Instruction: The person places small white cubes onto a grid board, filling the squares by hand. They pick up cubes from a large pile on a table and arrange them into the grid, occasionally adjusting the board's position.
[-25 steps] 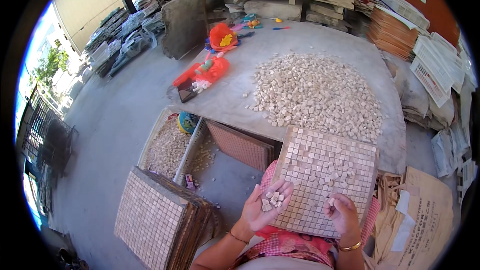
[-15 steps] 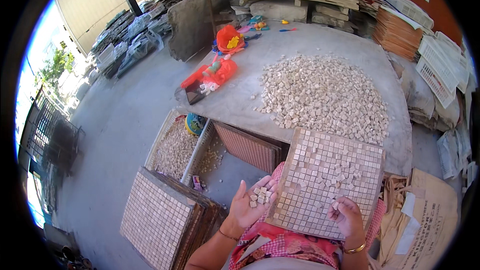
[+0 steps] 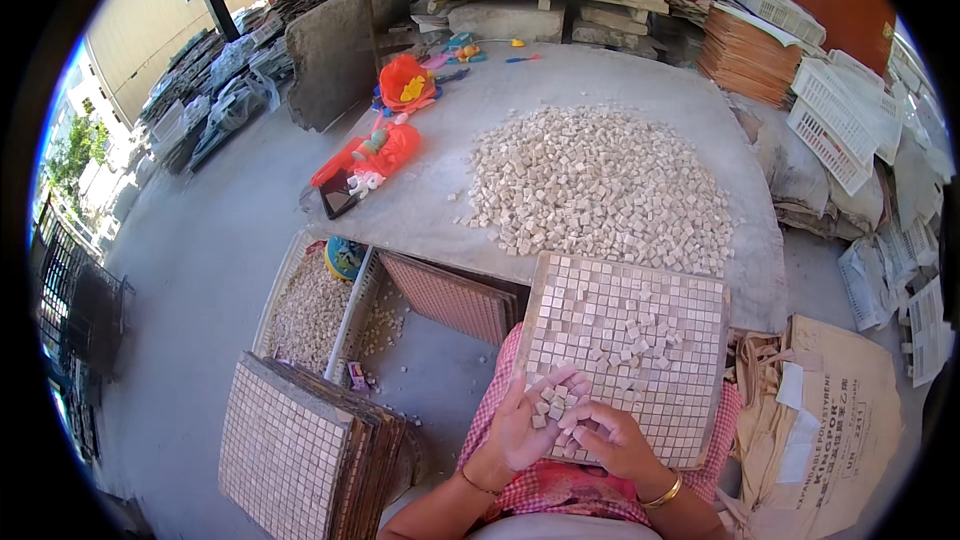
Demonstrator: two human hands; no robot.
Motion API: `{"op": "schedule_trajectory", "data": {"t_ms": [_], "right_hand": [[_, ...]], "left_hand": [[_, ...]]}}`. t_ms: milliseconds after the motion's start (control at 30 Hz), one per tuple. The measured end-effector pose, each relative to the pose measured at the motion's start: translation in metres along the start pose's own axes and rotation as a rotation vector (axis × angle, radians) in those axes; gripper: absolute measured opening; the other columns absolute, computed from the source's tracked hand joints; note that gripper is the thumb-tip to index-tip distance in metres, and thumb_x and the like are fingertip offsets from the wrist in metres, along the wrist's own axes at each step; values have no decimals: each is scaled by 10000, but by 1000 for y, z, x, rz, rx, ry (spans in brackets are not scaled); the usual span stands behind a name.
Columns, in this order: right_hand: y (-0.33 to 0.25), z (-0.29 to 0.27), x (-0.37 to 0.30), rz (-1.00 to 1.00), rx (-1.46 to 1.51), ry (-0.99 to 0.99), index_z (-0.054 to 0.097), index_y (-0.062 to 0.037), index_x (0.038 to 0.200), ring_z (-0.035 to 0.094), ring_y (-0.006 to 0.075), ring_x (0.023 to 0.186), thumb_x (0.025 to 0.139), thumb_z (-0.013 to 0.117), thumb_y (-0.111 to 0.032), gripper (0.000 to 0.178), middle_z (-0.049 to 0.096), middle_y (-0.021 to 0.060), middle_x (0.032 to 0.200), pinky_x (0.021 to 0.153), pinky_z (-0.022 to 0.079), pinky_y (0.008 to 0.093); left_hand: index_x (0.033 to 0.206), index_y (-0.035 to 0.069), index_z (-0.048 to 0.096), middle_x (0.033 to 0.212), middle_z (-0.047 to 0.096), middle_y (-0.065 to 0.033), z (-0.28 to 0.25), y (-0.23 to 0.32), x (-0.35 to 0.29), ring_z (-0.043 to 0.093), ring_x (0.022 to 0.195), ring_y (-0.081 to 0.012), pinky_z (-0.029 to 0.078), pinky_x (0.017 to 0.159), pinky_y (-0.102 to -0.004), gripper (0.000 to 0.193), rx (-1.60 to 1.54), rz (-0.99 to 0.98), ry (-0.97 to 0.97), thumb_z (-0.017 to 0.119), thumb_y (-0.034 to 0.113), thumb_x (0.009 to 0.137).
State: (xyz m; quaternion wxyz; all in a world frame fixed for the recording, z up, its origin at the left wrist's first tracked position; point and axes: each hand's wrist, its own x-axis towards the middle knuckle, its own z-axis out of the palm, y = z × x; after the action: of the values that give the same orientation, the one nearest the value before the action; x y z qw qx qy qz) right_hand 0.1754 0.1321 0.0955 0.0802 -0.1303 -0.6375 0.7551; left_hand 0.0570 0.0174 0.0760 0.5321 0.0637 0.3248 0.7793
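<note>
Cupped left hand: Our left hand (image 3: 518,432) is lying palm up with its fingers spread wide, bearing a few small beige stone cubes (image 3: 552,402); we are likely cupping it so none roll off.
Bent right hand: Our right hand (image 3: 615,440) is curling its fingers narrowly beside those cubes, perhaps for picking singly; we cannot tell whether it is pinching one.
Square gridded tray: The beige-rimmed tray (image 3: 535,310) is resting over our lap on pink checked cloth (image 3: 490,390), probably for easy reach by both hands. Squares are filling many cells, and loose pieces (image 3: 635,345) are lying on top near its middle.
Stone heap: A broad heap of beige cubes (image 3: 600,190) is spreading over the grey table (image 3: 420,215) just beyond the tray, seemingly as a close supply.
Left side: Tile-faced boards (image 3: 285,450) are leaning together in a stack, presumably to save room; a white plastic crate (image 3: 352,318) is containing more small pieces.
Writing: We are seeing dark print in two scripts on a tan paper sack (image 3: 835,430) at the right, and we are leaving its words uncopied.
</note>
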Motion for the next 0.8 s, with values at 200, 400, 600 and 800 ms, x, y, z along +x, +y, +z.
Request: {"op": "schedule_trajectory", "data": {"t_ms": [200,400,600,800], "right_hand": [[0,0,-1,-268,-734,154,616,17,949,624,140,710,861,617,-58,115,621,97,832,618,518,266],[12,-13,-7,72,-13,189,615,38,957,600,120,653,885,582,-72,135,619,76,792,561,511,246],[19,-26,-6,171,220,212,602,44,962,601,132,652,903,542,-60,134,627,92,822,553,515,247],[20,-27,-4,170,202,225,588,47,965,610,136,654,900,546,-63,135,638,106,831,558,516,240]], "left_hand": [[1377,14,345,1247,506,-115,19,-31,16,492,1152,-266,383,1001,-399,677,-61,-159,193,258,545,966],[1348,9,351,1171,506,-102,-2,-38,17,531,977,-273,443,804,-423,676,-287,-155,-95,290,555,954],[1300,4,405,1162,502,-107,2,-38,19,537,897,-288,440,725,-408,630,-446,-193,-34,368,524,946],[1242,-10,457,1120,534,-127,-10,-41,21,549,957,-288,457,784,-420,535,-593,-215,-129,358,442,974]]}}
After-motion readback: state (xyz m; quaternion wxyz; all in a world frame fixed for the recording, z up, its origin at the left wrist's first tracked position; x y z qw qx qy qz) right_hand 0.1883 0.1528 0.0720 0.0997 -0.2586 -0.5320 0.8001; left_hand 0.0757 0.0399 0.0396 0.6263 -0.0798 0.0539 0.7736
